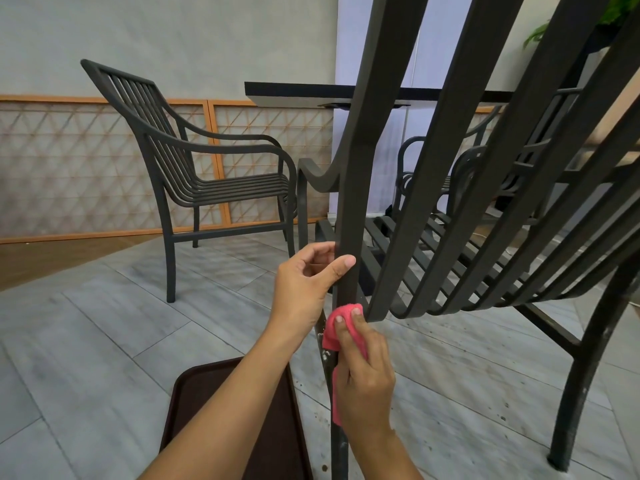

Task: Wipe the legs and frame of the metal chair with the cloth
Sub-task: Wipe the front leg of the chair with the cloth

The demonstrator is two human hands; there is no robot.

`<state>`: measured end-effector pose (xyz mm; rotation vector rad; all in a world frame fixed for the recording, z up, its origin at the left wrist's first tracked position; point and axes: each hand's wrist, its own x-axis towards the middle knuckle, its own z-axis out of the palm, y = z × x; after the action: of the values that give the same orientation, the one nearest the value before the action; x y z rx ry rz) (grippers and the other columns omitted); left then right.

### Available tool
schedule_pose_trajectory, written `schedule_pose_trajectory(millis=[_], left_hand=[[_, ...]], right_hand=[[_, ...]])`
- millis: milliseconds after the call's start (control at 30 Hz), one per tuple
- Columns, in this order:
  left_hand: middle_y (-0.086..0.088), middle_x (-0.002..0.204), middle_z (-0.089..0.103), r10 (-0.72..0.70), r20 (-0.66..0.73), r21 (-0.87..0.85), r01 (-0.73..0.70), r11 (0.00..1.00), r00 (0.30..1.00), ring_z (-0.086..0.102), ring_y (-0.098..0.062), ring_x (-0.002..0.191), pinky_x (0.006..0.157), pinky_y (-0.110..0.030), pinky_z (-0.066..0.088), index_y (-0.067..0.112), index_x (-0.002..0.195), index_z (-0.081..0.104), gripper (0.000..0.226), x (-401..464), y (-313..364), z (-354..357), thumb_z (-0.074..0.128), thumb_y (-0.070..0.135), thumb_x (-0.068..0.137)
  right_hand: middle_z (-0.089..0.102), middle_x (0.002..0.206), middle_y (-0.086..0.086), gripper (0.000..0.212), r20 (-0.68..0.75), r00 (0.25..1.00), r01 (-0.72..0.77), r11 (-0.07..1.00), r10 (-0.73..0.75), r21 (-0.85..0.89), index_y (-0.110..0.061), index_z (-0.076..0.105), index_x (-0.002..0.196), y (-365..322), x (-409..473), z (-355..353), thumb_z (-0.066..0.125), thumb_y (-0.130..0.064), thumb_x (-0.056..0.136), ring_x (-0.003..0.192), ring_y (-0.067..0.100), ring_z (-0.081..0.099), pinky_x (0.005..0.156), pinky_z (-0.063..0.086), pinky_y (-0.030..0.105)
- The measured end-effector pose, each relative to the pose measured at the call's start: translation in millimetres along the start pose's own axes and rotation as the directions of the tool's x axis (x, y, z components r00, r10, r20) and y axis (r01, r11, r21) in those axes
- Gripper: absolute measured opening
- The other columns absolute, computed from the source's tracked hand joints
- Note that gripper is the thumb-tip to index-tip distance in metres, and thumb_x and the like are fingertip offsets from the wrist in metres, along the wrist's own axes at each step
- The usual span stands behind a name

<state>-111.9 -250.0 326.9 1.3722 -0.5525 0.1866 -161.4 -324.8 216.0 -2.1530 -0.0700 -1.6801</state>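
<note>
A dark metal chair (pixel 450 174) fills the right half of the view, seen close from behind, its back slats rising steeply. My left hand (pixel 306 282) grips the chair's rear upright, thumb across its near face. Just below, my right hand (pixel 363 372) presses a pink cloth (pixel 341 327) against the same rear leg, with the fingers wrapped over the cloth. The leg (pixel 338 452) under the cloth is speckled with pale dirt and runs down out of view.
A second dark metal chair (pixel 194 168) stands on the grey tiled floor at the left, before a lattice wall panel. A dark table (pixel 298 90) and more chairs lie behind. A brown tray (pixel 277 427) sits under my forearms.
</note>
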Motion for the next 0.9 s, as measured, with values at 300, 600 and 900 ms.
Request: schedule_pose_trajectory(millis=[300, 600, 900], left_hand=[[0.004, 0.089, 0.072, -0.019, -0.014, 0.028, 0.02, 0.999, 1.0, 0.068, -0.007, 0.085, 0.071, -0.02, 0.055, 0.029, 0.094, 0.068, 0.034, -5, -8, -2, 0.071, 0.045, 0.063], [0.008, 0.076, 0.07, -0.08, 0.0, -0.011, 0.08, 0.997, 0.997, 0.066, -0.006, 0.076, 0.066, -0.019, 0.054, 0.025, 0.083, 0.071, 0.022, -13, -17, -13, 0.066, 0.042, 0.07], [0.011, 0.074, 0.069, -0.071, 0.006, -0.002, 0.071, 0.997, 0.997, 0.066, -0.007, 0.077, 0.066, -0.022, 0.055, 0.027, 0.08, 0.071, 0.016, -11, -19, -12, 0.065, 0.04, 0.072]], right_hand=[[0.062, 0.107, 0.023, 0.037, 0.127, 0.991, -0.037, 0.998, 0.031, 0.049, 0.003, 0.066, 0.108, 0, -3, -15, 0.061, 0.006, 0.072, 0.097, 0.03, 0.062, 0.073, 0.058, 0.039], [0.057, 0.12, 0.016, 0.042, -0.014, 1.0, 0.016, 0.998, -0.015, 0.053, 0.001, 0.064, 0.114, -15, 40, -24, 0.03, -0.021, 0.103, 0.106, 0.023, 0.057, 0.089, 0.052, 0.03], [0.062, 0.115, 0.013, 0.034, -0.08, 0.996, 0.052, 0.998, -0.05, 0.03, -0.001, 0.065, 0.112, -7, 36, -1, 0.039, -0.018, 0.099, 0.097, 0.024, 0.059, 0.089, 0.049, 0.025]])
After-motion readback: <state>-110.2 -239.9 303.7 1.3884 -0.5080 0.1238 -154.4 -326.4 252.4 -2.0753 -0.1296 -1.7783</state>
